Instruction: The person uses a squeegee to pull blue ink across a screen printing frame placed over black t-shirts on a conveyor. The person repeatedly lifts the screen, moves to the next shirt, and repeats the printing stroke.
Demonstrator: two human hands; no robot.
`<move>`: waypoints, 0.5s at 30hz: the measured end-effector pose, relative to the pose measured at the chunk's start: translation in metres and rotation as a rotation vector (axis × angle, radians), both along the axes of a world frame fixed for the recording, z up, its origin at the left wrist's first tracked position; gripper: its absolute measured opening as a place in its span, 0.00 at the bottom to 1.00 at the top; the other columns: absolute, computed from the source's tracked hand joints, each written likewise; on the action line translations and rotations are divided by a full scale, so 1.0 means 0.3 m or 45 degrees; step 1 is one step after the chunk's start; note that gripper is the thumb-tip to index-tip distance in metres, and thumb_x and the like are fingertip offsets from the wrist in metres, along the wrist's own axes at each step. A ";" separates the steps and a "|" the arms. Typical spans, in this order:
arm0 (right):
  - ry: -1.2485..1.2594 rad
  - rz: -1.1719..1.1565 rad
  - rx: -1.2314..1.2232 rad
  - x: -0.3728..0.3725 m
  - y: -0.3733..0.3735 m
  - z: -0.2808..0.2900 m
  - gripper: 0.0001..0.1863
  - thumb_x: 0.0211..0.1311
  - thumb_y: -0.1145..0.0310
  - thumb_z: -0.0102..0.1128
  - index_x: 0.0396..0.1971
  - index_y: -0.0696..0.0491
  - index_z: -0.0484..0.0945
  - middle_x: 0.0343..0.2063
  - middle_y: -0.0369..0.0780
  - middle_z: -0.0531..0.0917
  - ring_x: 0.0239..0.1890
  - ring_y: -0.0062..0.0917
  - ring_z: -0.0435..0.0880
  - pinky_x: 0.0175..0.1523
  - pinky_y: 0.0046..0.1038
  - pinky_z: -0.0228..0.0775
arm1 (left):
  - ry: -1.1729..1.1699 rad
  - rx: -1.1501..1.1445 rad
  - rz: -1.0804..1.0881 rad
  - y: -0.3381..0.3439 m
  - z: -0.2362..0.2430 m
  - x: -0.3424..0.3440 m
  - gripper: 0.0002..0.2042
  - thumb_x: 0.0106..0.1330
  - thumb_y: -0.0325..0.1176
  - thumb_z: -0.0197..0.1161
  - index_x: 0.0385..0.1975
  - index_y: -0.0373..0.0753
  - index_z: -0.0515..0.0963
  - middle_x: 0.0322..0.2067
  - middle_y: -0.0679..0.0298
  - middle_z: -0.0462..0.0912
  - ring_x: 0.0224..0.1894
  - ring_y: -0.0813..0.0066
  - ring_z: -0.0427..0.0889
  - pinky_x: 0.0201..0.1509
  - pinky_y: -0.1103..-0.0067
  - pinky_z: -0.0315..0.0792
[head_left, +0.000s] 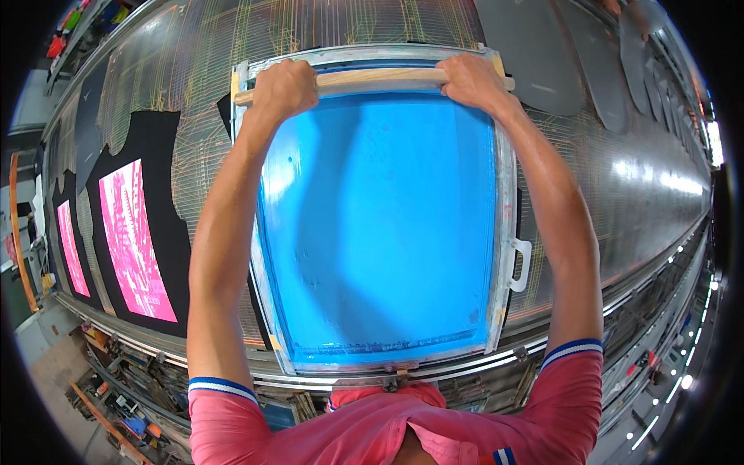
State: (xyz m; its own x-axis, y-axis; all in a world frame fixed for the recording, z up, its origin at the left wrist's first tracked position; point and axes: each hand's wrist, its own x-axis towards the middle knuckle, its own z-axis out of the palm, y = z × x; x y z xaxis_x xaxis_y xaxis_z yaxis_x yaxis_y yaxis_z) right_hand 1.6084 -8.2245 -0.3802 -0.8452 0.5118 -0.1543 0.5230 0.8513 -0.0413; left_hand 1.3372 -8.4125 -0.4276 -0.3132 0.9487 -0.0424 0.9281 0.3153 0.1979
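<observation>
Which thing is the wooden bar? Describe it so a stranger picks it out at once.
On the long table, find the rectangular screen with a bright blue surface. Across its far end runs a pale wooden bar, gripped near its ends by the left hand and right hand. Its light wood colour distinguishes it from the greyish frame nearby.

Orange strip [19, 242], lights [687, 382]; red cloth [56, 47], perhaps

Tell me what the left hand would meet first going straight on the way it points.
Likely the far frame rail, just beyond the left hand and the wooden bar it grasps; depth is unclear, so the hand might pass above that rail.
</observation>
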 end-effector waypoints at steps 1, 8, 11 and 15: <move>-0.032 -0.028 0.011 -0.002 0.004 -0.020 0.12 0.47 0.74 0.57 0.33 0.53 0.85 0.31 0.51 0.86 0.36 0.49 0.85 0.41 0.47 0.76 | -0.020 0.019 -0.013 0.004 -0.012 0.007 0.11 0.47 0.34 0.69 0.32 0.44 0.88 0.28 0.51 0.86 0.33 0.49 0.86 0.39 0.62 0.79; 0.087 -0.006 0.089 0.077 -0.083 -0.064 0.08 0.49 0.74 0.62 0.31 0.52 0.84 0.32 0.43 0.85 0.38 0.44 0.85 0.40 0.46 0.76 | -0.055 0.193 -0.049 -0.088 -0.041 0.074 0.09 0.49 0.27 0.62 0.26 0.44 0.88 0.23 0.49 0.84 0.26 0.46 0.83 0.31 0.60 0.76; 0.155 0.036 0.096 0.157 -0.216 -0.058 0.05 0.47 0.75 0.59 0.27 0.54 0.81 0.30 0.44 0.83 0.35 0.44 0.85 0.39 0.46 0.78 | -0.084 0.233 -0.066 -0.214 -0.049 0.147 0.10 0.50 0.27 0.62 0.28 0.45 0.89 0.23 0.49 0.84 0.26 0.47 0.83 0.31 0.60 0.77; 0.233 0.082 0.071 0.299 -0.429 -0.048 0.04 0.46 0.78 0.58 0.24 0.55 0.80 0.27 0.44 0.82 0.34 0.44 0.84 0.42 0.45 0.79 | -0.093 0.163 -0.027 -0.439 -0.038 0.294 0.13 0.51 0.28 0.64 0.35 0.49 0.89 0.24 0.53 0.85 0.26 0.50 0.85 0.32 0.61 0.78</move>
State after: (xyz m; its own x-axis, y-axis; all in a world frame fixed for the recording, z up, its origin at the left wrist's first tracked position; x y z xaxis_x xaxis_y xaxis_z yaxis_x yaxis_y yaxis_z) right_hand 1.6980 -8.3531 -0.3945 -0.8878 0.4592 0.0319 0.4555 0.8864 -0.0828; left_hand 1.4252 -8.5443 -0.4389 -0.2932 0.9543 0.0571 0.9160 0.2633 0.3025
